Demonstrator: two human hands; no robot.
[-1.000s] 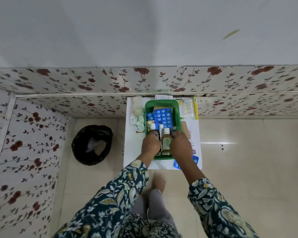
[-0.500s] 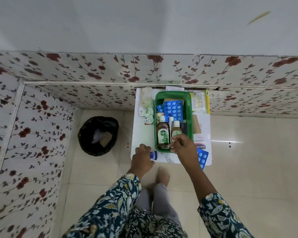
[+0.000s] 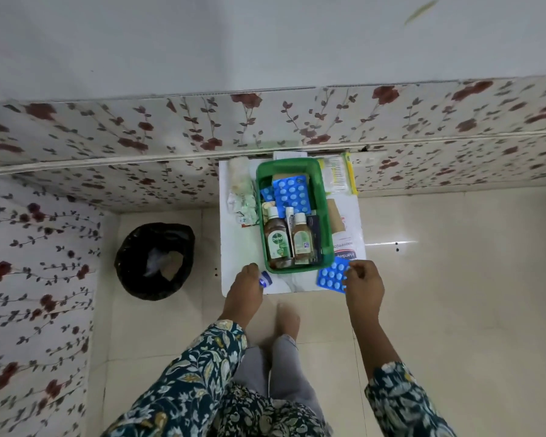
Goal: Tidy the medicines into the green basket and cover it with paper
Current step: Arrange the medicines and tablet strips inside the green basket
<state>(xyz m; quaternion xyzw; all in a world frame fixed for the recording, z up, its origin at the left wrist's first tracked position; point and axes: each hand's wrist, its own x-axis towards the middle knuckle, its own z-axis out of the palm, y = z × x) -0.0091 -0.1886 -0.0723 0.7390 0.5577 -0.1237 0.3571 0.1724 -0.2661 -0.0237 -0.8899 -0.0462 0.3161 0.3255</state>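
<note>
Okay, white sheet [image 3: 234,253] on the floor, green basket [image 3: 327,222] sitting on it near the wall. Basket holds two brown bottles [image 3: 277,239], a tube and blue blister packs [image 3: 292,193]. Black bin [image 3: 154,260] well left of the sheet. Your right hand [image 3: 363,283] pinches a blue blister strip [image 3: 333,275] just beside the basket's near right corner. Your left hand [image 3: 245,290] is curled around a small blue-capped item [image 3: 264,281] at the sheet's near edge.
</note>
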